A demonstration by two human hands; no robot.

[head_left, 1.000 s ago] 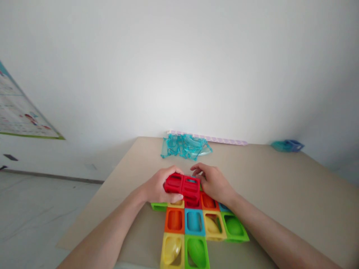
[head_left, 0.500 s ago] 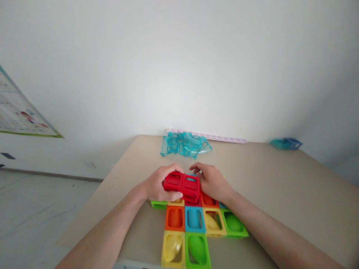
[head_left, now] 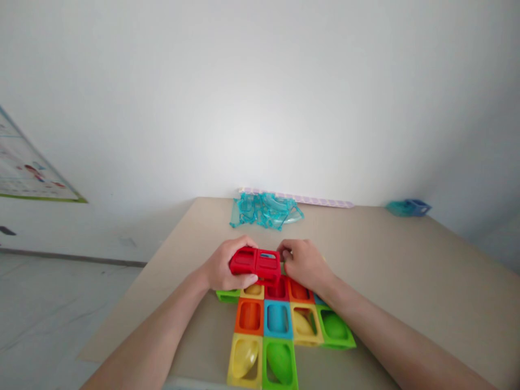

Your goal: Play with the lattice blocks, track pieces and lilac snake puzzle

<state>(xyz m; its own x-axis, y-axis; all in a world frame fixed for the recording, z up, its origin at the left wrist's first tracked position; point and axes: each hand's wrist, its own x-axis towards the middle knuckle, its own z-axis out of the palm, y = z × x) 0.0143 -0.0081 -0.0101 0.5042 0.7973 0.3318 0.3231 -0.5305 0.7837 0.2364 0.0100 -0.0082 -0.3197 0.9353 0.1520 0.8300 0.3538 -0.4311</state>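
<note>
Head view: red pair [head_left: 255, 264] gripped at its left end by left hand [head_left: 223, 265], held over the blocks [head_left: 278, 318], long axis left-right. Right hand [head_left: 304, 262] half curled beside it; any hold can't be told. Nearest two rows counted: two yellow, two green, one orange, one blue.

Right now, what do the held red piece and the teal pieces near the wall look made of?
Red piece: probably rigid molded plastic, smooth with slight sheen; even color, neat window cutouts.
Teal pieces: likely tinted translucent plastic, glossy; overlapping edges show through.
</note>
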